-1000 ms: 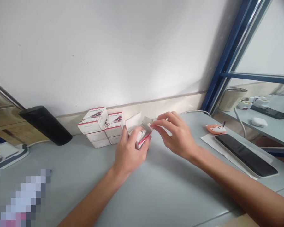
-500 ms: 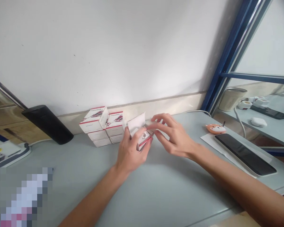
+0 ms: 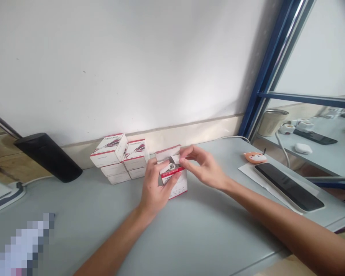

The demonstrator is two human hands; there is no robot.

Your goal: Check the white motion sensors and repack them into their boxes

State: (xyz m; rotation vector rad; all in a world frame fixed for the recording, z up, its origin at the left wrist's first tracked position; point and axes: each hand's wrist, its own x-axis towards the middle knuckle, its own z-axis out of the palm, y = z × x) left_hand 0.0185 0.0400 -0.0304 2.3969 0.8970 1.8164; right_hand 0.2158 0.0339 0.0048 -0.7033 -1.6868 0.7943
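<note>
A small white cardboard box [image 3: 178, 187] with a red band reading "DETECTOR" is in front of me, its front face turned toward me. My left hand [image 3: 153, 189] grips it from the left, thumb across the front and index finger at the top edge. The box's lid flap [image 3: 168, 154] stands raised at the back. My right hand [image 3: 207, 168] has its thumb and index finger pinched at the top right corner of the box. What lies inside is hidden from this angle. Close on the left, several similar boxes [image 3: 110, 151] are stacked against the wall.
A black cylinder [image 3: 48, 157] leans at the left on the grey-green table [image 3: 172, 237]. On the right, a dark-screened phone-like device [image 3: 289, 187] lies on white paper, with an orange animal-faced item [image 3: 255, 156] behind it. A blue-framed mirror [image 3: 301, 119] stands beyond.
The box has tilted so its printed front shows instead of its open inside. My right fingers have closed at its top corner. The camera view has shifted slightly right.
</note>
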